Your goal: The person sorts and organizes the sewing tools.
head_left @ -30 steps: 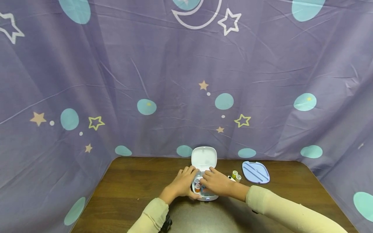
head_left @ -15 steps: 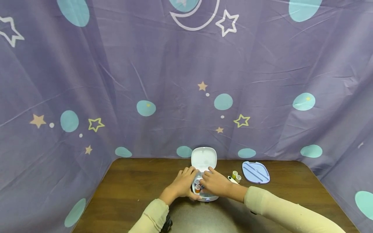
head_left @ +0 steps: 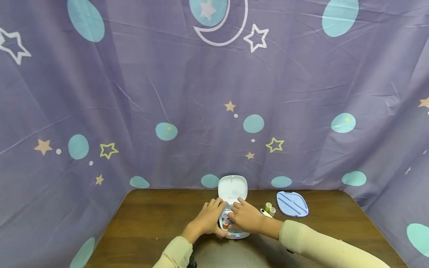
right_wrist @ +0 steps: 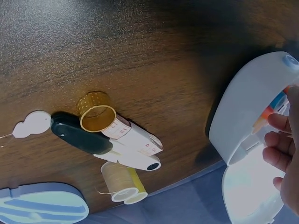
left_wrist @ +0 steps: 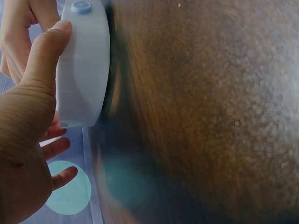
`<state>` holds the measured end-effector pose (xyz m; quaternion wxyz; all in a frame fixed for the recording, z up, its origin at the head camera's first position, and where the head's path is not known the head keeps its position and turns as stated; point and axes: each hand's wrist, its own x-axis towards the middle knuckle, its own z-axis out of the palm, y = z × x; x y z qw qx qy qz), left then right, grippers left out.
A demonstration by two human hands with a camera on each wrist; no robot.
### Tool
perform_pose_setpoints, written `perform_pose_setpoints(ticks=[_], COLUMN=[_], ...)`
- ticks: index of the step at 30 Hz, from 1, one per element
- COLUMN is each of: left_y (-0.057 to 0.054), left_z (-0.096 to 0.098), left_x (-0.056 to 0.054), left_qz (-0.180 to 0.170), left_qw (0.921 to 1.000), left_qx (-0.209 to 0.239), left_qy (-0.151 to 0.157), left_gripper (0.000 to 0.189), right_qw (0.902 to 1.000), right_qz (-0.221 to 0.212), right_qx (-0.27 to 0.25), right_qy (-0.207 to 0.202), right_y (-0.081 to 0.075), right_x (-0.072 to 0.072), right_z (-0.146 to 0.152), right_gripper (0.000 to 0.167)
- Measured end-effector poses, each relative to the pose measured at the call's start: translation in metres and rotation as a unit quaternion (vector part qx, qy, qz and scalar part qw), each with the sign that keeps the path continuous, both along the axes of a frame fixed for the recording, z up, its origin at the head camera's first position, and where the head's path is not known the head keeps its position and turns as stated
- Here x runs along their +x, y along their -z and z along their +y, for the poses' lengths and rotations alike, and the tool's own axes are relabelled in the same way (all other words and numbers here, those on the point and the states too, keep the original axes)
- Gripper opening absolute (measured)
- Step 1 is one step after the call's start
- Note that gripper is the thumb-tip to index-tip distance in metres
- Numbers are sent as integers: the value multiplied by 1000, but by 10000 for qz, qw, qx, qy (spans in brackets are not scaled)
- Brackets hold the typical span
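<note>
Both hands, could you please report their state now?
Left hand: holding the white case.
Right hand: over the white case; whether holding anything cannot be told.

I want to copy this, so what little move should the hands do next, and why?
Maybe the right hand should nudge the orange spool snug: it's close beside that spool, over the open box, whose side the left hand grips.

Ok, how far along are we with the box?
Done: the box stands open, lid raised, with an orange spool inside. In hand: the left hand holds the box's side while the right hand is at its opening; anything it grips is hidden. Remaining, if this is packing: the thimble, two spools and blue tray, all outside on the table.
</note>
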<state>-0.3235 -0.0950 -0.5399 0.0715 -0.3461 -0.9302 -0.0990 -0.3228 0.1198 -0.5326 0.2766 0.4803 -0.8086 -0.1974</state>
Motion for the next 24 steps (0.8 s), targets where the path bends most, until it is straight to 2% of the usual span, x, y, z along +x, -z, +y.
perform_pose_setpoints(ticks=[8,15,18,24], left_y=[5,4,3,2], left_z=[4,4,4,0], left_x=[8,6,4,3], left_qz=[-133,68,69,13], left_qw=[9999,9999,9999,10000], left_qx=[2,-54,-67,77], left_qy=[84,88,45,-57], left_gripper=[103,102,102,100], right_qw=[9979,9922,9849,9616], right_qz=[-391,-361,-385,-606], right_qx=[-512,-1184,-1684,-2675], right_qy=[-29,-139,-149,-51], right_y=[-2,-17,-25,-36], right_x=[8,9,7,4], right_z=[9,17,23,35], right_gripper=[31,30,29,23])
